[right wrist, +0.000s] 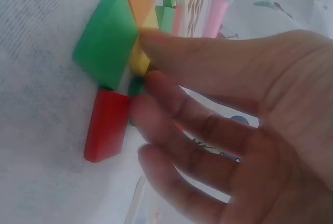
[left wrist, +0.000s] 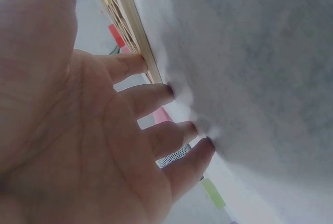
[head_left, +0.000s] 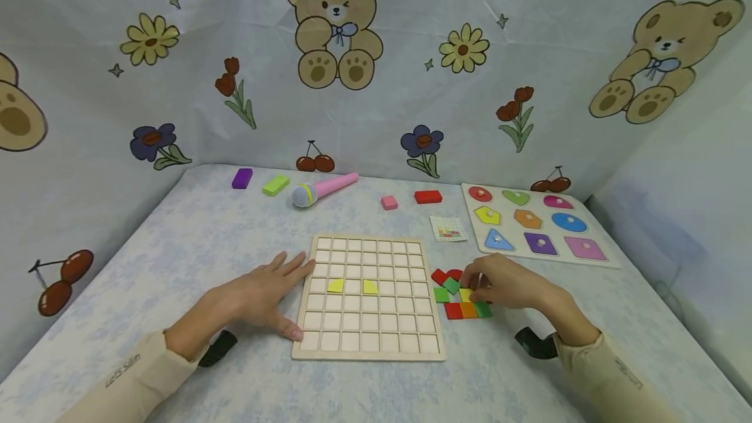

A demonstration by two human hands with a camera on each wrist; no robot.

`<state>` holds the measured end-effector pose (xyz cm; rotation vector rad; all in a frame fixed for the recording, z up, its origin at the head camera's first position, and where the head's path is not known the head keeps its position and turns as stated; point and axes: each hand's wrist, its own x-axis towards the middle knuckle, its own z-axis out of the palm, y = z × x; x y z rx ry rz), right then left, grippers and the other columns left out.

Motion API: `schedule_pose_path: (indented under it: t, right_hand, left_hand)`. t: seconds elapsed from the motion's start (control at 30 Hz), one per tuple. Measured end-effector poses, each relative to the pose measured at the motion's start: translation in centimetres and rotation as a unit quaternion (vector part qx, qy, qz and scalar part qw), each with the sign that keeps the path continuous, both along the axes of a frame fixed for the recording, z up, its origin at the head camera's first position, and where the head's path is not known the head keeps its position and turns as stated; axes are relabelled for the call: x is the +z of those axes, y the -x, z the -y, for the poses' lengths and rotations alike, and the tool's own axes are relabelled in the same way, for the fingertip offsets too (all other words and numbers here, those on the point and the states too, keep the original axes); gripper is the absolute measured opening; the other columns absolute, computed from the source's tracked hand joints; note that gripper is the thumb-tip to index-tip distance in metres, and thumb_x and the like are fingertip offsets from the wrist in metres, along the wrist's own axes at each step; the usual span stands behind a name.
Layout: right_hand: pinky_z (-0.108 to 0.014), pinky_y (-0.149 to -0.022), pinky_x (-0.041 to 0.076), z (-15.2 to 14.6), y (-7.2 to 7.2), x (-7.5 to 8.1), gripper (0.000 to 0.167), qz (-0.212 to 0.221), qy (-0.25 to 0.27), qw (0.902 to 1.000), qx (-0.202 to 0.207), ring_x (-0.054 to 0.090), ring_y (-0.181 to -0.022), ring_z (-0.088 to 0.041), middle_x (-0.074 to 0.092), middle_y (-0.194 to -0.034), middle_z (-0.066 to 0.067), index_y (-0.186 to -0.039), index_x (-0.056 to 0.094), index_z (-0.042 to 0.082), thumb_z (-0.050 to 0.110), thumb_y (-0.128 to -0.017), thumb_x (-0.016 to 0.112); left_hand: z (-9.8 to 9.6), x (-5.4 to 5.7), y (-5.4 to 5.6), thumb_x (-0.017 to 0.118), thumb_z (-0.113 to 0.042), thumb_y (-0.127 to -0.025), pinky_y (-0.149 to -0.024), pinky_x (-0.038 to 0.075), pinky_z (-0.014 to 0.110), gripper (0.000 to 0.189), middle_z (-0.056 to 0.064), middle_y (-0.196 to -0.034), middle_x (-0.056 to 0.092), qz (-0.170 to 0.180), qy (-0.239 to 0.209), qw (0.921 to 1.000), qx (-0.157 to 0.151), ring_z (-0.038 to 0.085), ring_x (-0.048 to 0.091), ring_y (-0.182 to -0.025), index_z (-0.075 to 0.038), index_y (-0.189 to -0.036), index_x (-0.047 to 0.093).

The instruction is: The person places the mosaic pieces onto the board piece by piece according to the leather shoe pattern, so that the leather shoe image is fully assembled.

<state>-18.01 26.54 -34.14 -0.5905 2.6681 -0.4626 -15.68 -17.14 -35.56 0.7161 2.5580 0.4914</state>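
A wooden grid board [head_left: 369,349] lies flat on the table with two yellow pieces [head_left: 335,286] in its cells. My left hand [head_left: 258,296] rests at the board's left side, fingers spread, thumb and fingertips on its edge. In the left wrist view, the fingers [left wrist: 151,99] reach down to the cloth beside the wooden frame. My right hand [head_left: 508,282] is over the coloured tiles right of the board, its thumb and index finger pinching a yellow tile [right wrist: 139,60]. Around it lie green tiles [head_left: 441,295], red tiles [head_left: 454,311] and an orange tile [head_left: 468,310].
Behind the board lie a toy microphone [head_left: 329,189], a purple block [head_left: 242,179], a lime block [head_left: 275,185], a pink cube [head_left: 389,202] and a red block [head_left: 428,197]. A pattern card [head_left: 448,229] lies beside a knobbed shape puzzle [head_left: 511,217] at back right.
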Motion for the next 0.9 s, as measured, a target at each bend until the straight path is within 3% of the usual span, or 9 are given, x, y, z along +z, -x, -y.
schedule_pose_path:
  t: [0.3,0.57,0.9]
  right_hand:
    - [-0.021,-0.068,0.053,0.0,0.0,-0.2,0.017,0.006,0.008,0.9999,0.002,0.058,-0.083,-0.013,0.065,-0.091,0.007,-0.095,0.069,0.02,0.012,-0.084,0.08]
    - [-0.022,-0.063,0.052,0.7,-0.2,0.6,0.017,-0.022,0.012,0.9992,0.03,0.055,-0.076,-0.01,0.058,-0.077,0.008,-0.09,0.062,0.018,0.015,-0.087,0.078]
    - [-0.022,-0.063,0.048,5.4,1.0,2.1,0.017,-0.064,0.028,0.9932,0.093,0.055,-0.075,-0.011,0.056,-0.078,0.009,-0.09,0.059,0.019,0.017,-0.091,0.075]
  left_hand:
    - [-0.1,0.1,-0.2,0.081,-0.062,-0.07,-0.118,0.016,0.068,0.123,0.019,-0.168,0.008,0.004,-0.003,1.0,-0.001,0.051,0.003,-0.151,-0.009,-0.161,0.017]
    - [0.0,0.1,-0.4,0.081,-0.062,-0.07,-0.117,0.016,0.068,0.123,0.02,-0.168,0.01,-0.009,-0.004,1.0,-0.003,0.052,0.005,-0.151,-0.009,-0.161,0.018]
    - [-0.1,0.1,-0.2,0.081,-0.061,-0.071,-0.117,0.017,0.069,0.122,0.019,-0.168,0.009,-0.009,-0.003,0.9999,-0.004,0.052,0.005,-0.151,-0.009,-0.161,0.018]
